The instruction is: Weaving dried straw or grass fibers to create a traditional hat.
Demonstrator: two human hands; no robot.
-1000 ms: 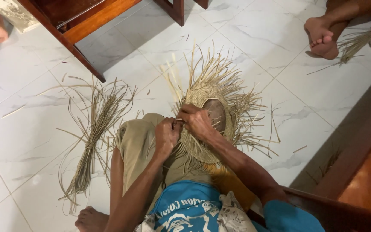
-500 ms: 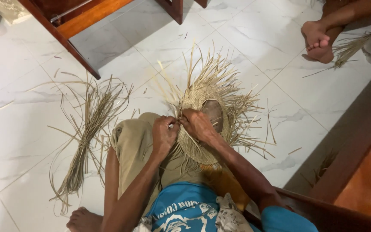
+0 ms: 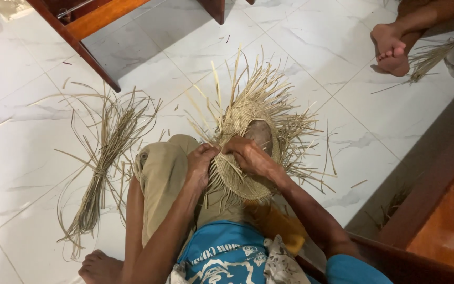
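Centrally, one round half-woven straw piece (image 3: 248,152), loose ends fanning toward twelve o'clock; left hand (image 3: 202,164) and right hand (image 3: 248,156) pinch its strands; one straw bundle (image 3: 98,168) at nine o'clock.

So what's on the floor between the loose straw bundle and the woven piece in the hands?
In the head view, the person's bent knee in khaki shorts lies between the bundle and the woven piece.

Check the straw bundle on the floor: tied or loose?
Tied. The straw bundle pinches to a narrow waist at mid-length, and its strands fan out at both ends.
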